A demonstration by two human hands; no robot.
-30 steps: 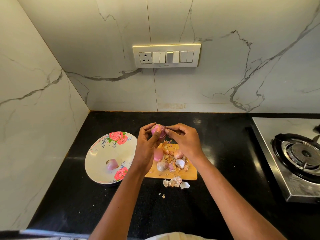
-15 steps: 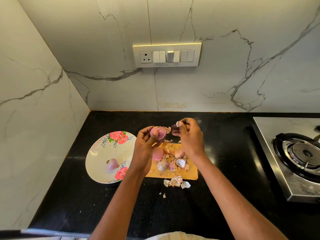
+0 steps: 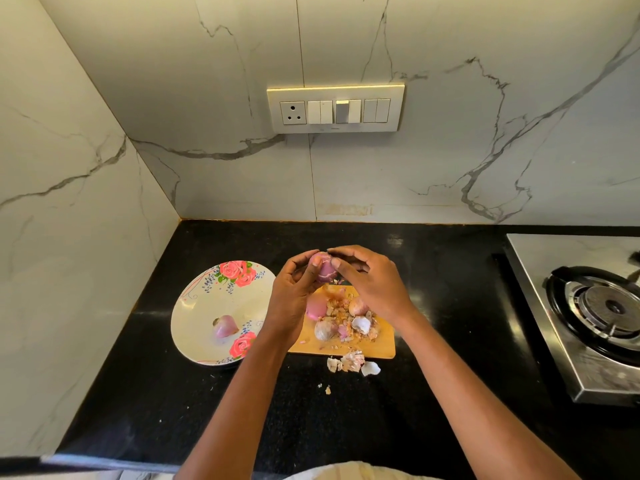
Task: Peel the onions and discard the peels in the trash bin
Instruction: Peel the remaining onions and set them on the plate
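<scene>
One glossy black table (image 3: 433,306) is carrying one steel gas stove (image 3: 581,317), one round floral plate (image 3: 197,317) bearing one peeled onion (image 3: 225,326), and one wooden cutting board (image 3: 381,348) strewn with papery peels (image 3: 346,362). Both hands are gripping one small round pink onion (image 3: 325,270) above the board: left hand (image 3: 294,296) cupping, right hand (image 3: 370,282) pinching its top.

White veined marble walls (image 3: 450,161); black counter (image 3: 346,420); wall switch panel (image 3: 335,109).
</scene>
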